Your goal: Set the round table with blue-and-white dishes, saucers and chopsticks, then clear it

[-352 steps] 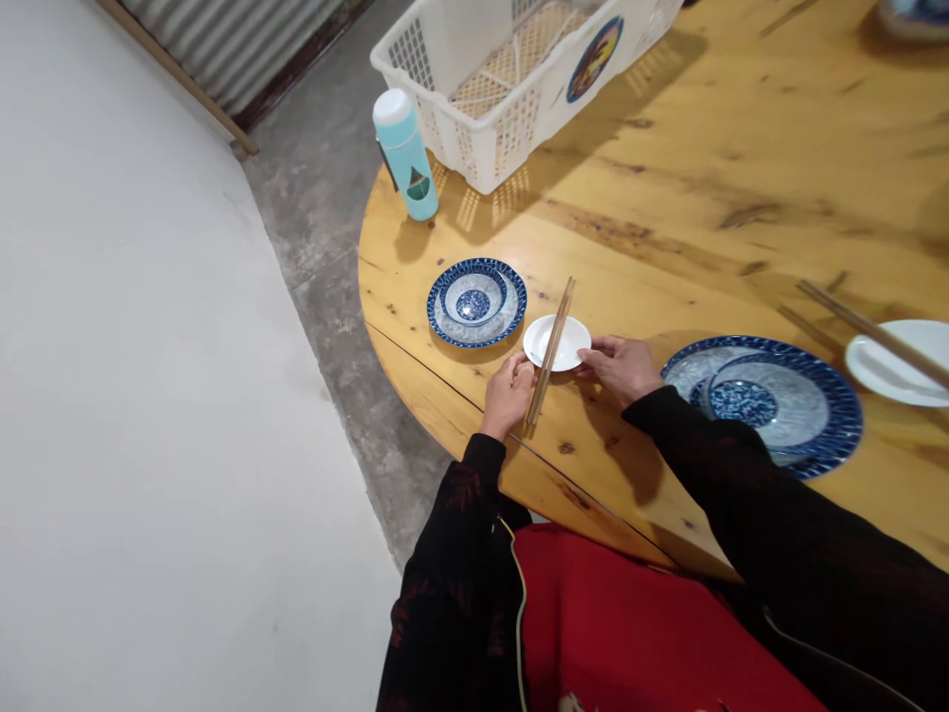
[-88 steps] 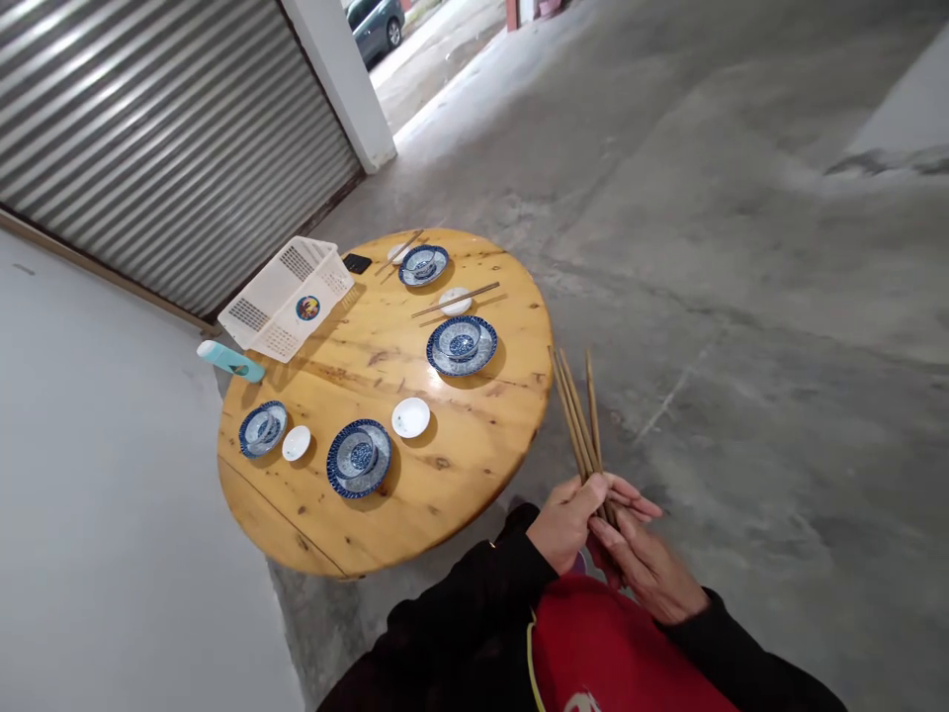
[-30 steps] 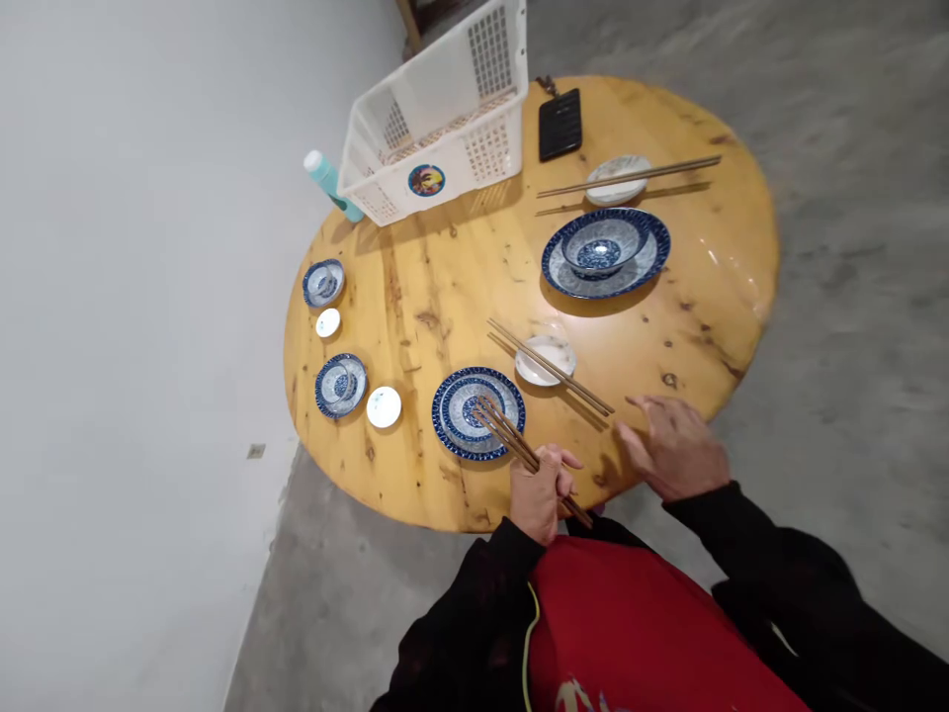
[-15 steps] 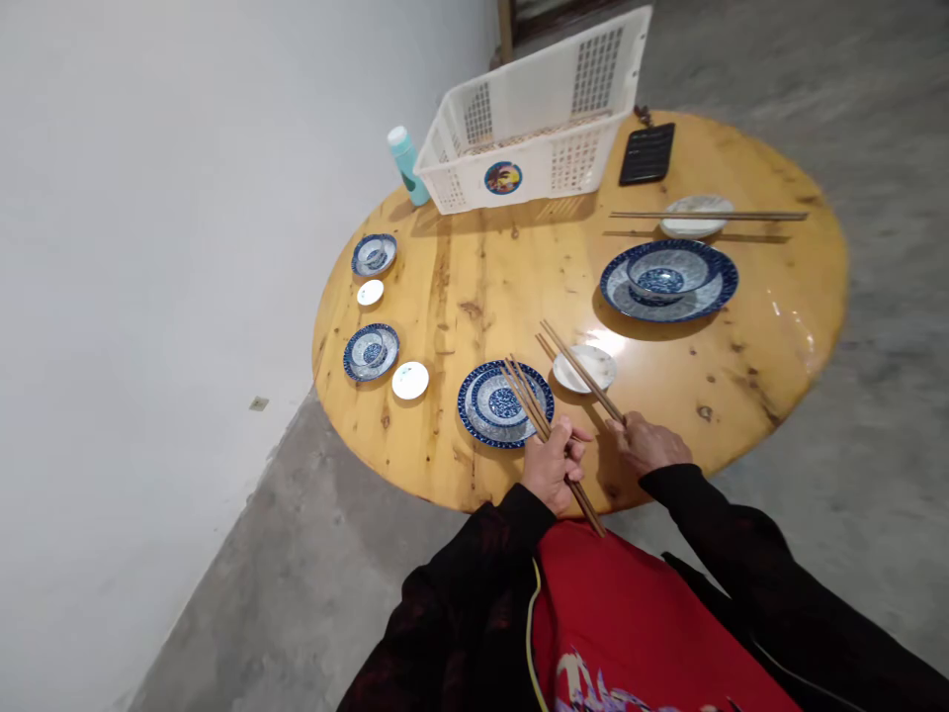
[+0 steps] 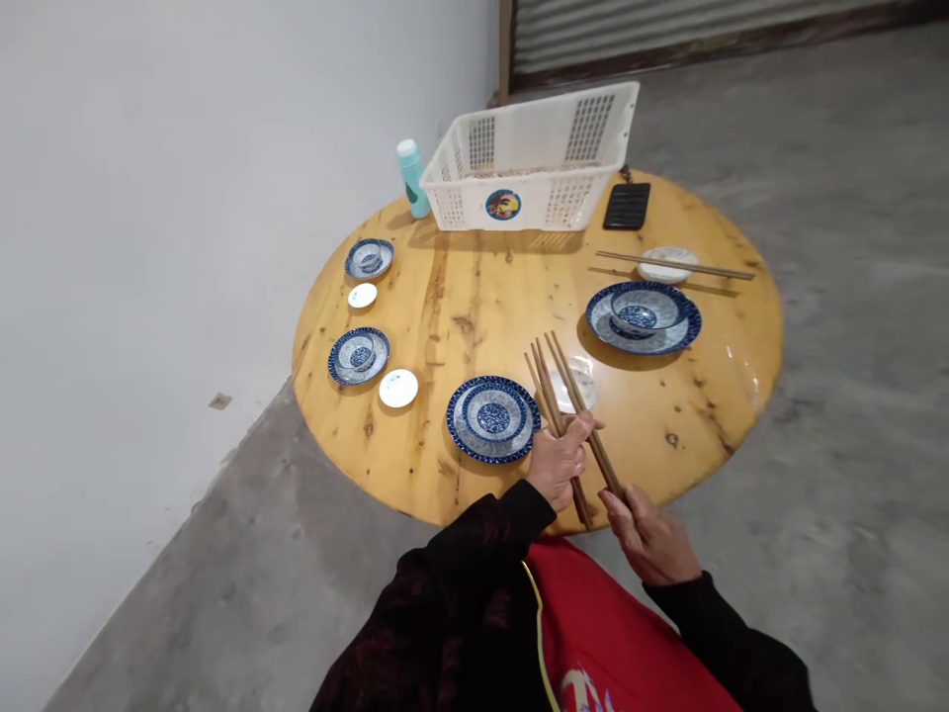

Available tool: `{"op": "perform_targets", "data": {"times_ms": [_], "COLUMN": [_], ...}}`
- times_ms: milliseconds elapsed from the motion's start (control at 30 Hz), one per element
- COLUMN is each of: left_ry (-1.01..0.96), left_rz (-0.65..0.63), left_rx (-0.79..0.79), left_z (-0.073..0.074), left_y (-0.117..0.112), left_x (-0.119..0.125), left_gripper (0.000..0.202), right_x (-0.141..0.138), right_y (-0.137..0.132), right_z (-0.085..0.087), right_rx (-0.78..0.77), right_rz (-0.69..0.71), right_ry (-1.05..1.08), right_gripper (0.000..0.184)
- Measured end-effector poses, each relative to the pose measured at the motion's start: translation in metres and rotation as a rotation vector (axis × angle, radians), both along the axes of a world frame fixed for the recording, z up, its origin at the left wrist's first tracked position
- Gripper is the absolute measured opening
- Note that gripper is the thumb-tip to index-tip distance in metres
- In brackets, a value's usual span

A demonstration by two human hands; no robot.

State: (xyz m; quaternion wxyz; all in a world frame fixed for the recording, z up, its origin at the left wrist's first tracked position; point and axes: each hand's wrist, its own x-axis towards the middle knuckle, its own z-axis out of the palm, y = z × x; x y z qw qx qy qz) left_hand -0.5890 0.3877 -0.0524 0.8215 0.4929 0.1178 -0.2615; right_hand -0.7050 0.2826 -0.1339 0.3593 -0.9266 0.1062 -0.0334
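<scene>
My left hand is closed round a bundle of brown chopsticks that point up and away over the round wooden table. My right hand pinches the lower end of another pair of chopsticks lifted off the small white saucer. A blue patterned plate with a bowl sits just left of my left hand.
Further blue plates with bowls, small white saucers, a saucer with chopsticks across it, a white plastic basket, a teal bottle and a black phone stand on the table. A white wall is at the left.
My right hand has taken the pair of chopsticks off the near saucer and drawn them toward me, beside the bundle in my left hand. The view has shifted back from the table.
</scene>
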Motion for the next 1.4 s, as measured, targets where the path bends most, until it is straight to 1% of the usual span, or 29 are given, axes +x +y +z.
{"op": "perform_targets", "data": {"times_ms": [133, 267, 400, 567, 700, 800, 900, 1033, 1100, 1200, 1267, 1333, 1367, 1400], "left_ry": [0.012, 0.039, 0.012, 0.004, 0.003, -0.007, -0.083, -0.198, -0.19, -0.101, -0.093, -0.142, -0.173, -0.21], "left_rz": [-0.008, -0.005, 0.016, 0.003, -0.015, -0.029, -0.011, 0.031, 0.021, -0.071, -0.114, -0.118, -0.123, -0.136], "left_rx": [-0.005, 0.029, 0.009, 0.01, 0.029, 0.078, 0.141, 0.163, 0.13, 0.082, 0.09, 0.112, 0.127, 0.151], "left_z": [0.006, 0.011, 0.014, 0.015, 0.012, 0.007, 0.002, -0.004, -0.006, -0.007, -0.008, -0.01, -0.012, -0.014], "left_y": [0.002, 0.005, 0.01, 0.014, 0.015, 0.014, 0.014, 0.015, 0.015, 0.016, 0.018, 0.021, 0.022, 0.024], "left_x": [-0.002, -0.003, -0.003, -0.003, -0.004, -0.004, -0.002, 0.001, 0.001, 0.002, 0.005, 0.007, 0.008, 0.008], "left_gripper": [0.065, 0.067, 0.07, 0.07, 0.069, 0.069, 0.067, 0.066, 0.066, 0.068, 0.069, 0.069, 0.069, 0.068], "right_x": [-0.001, 0.002, 0.004, 0.006, 0.005, 0.004, 0.005, 0.008, 0.011, 0.014, 0.015, 0.017, 0.017, 0.019], "right_y": [0.007, 0.009, 0.01, 0.004, 0.003, 0.008, 0.013, 0.017, 0.019, 0.02, 0.017, 0.012, 0.009, 0.006], "right_z": [-0.007, -0.008, -0.004, -0.007, -0.011, -0.011, -0.011, -0.011, -0.011, -0.009, -0.004, 0.004, 0.009, 0.016], "right_rx": [-0.071, -0.082, -0.071, -0.078, -0.073, -0.112, -0.168, -0.187, -0.166, -0.091, 0.001, 0.123, 0.182, 0.233], "right_rz": [0.028, 0.061, 0.118, 0.211, 0.221, 0.19, 0.164, 0.189, 0.209, 0.231, 0.25, 0.247, 0.221, 0.164], "right_ry": [-0.027, -0.022, -0.032, 0.011, 0.036, 0.03, 0.01, 0.028, 0.05, 0.058, 0.061, 0.067, 0.058, 0.035], "right_gripper": [0.05, 0.057, 0.055, 0.044, 0.04, 0.039, 0.038, 0.038, 0.038, 0.039, 0.04, 0.041, 0.04, 0.038]}}
